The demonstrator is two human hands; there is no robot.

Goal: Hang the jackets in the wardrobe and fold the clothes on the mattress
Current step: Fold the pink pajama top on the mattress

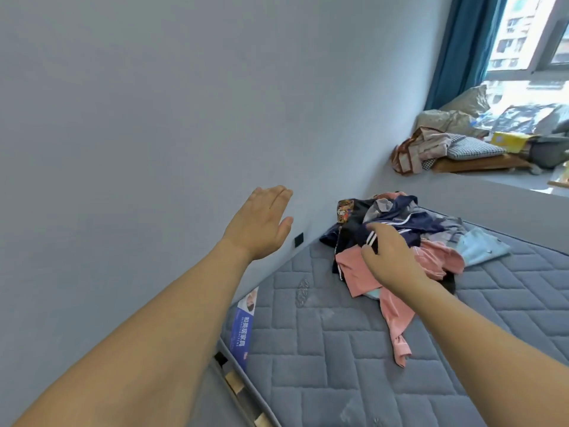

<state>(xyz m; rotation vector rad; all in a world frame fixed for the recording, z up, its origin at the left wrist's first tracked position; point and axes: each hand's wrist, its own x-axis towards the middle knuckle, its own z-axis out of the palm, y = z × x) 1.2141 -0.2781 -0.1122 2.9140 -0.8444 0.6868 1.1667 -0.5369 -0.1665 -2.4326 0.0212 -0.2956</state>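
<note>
Right hand (388,257) is pinching a dark striped jacket (363,232) in the clothes pile (400,241) on the grey quilted mattress (338,349); left hand (261,223) hangs flat by the wall (154,103).

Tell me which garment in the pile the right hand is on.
The navy white-striped jacket: the right hand pinches its striped edge. The pink garment lies below the hand, the light-blue one off to the right, untouched.

White Chinese characters (hard to read) on blue mattress label (243,329)

Bare mattress (323,349) lies open before the clothes heap (400,241); wall (154,118) bounds left
</note>
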